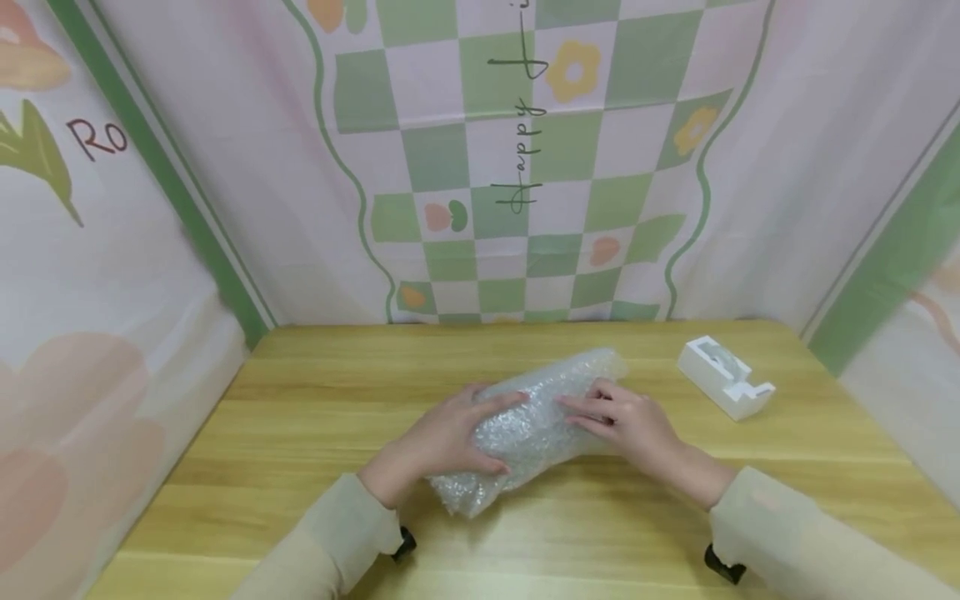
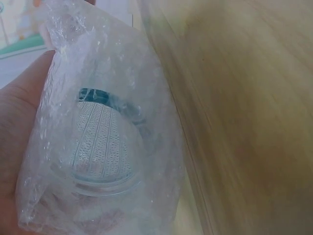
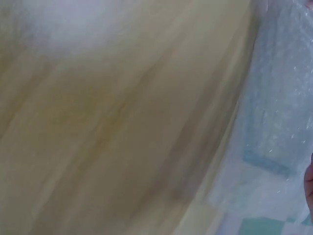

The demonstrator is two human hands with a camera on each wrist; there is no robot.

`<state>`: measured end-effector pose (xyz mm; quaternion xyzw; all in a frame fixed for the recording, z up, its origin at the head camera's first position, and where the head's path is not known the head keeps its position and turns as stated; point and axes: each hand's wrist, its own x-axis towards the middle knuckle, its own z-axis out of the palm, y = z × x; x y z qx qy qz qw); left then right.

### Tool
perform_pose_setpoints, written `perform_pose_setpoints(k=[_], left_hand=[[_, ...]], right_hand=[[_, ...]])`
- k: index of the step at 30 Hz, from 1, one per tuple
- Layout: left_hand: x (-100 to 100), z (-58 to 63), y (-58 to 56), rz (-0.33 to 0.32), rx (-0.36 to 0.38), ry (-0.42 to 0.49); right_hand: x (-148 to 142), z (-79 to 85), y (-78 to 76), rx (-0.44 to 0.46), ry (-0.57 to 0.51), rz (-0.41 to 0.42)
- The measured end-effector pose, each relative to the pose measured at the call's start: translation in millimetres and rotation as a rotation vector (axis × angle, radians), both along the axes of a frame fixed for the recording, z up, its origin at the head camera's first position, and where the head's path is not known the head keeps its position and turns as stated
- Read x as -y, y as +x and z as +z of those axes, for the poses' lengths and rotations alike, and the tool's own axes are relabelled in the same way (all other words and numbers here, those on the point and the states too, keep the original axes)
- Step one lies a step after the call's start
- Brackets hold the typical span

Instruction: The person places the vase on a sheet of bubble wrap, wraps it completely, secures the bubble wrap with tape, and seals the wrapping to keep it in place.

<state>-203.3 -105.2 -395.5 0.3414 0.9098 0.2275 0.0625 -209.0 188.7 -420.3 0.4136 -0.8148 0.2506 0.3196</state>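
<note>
A bundle of bubble wrap (image 1: 536, 421) lies aslant on the wooden table between the two hands. Through its open-looking end in the left wrist view shows a clear, round-ended thing (image 2: 102, 142) with ribbed, dotted sides and a teal band; its kind is hard to make out. My left hand (image 1: 457, 429) grips the bundle near its left end, thumb on the near side and fingers over the top. With thumb and fingertips, my right hand (image 1: 630, 421) pinches the wrap's upper face toward the right end. Only a fingertip (image 3: 309, 183) of a hand shows in the right wrist view.
A white tape dispenser (image 1: 723, 379) with a roll of clear tape stands at the back right of the wooden table (image 1: 315, 392). Printed cloth (image 1: 502, 167) with green checks hangs behind the table, and more cloth hangs along both sides.
</note>
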Motion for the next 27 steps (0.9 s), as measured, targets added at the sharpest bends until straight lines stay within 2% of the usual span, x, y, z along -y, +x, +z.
perform_pose_setpoints(k=[5,10,14,20,25,27], left_hand=[[0.0,2.7,-2.6,-0.002,0.024,-0.004],[0.5,4.8,-3.4,0.003,0.027,-0.017],[1.2,2.6,-1.8,0.019,0.037,-0.001],[1.3,0.6,-0.3,0.021,0.054,0.022],[1.2,0.2,0.3,0.017,0.069,0.027],[1.1,-0.3,0.6,0.016,0.071,0.029]], right_hand=[[-4.6,-3.7,0.8,0.092,0.055,-0.055],[-2.9,8.6,7.3,0.203,0.207,-0.142],[-6.5,17.7,12.2,0.286,0.291,-0.137],[-20.2,30.5,13.7,0.478,0.200,-0.074],[-34.2,43.5,10.5,0.548,0.157,-0.088],[-41.2,47.8,9.4,0.542,0.138,-0.095]])
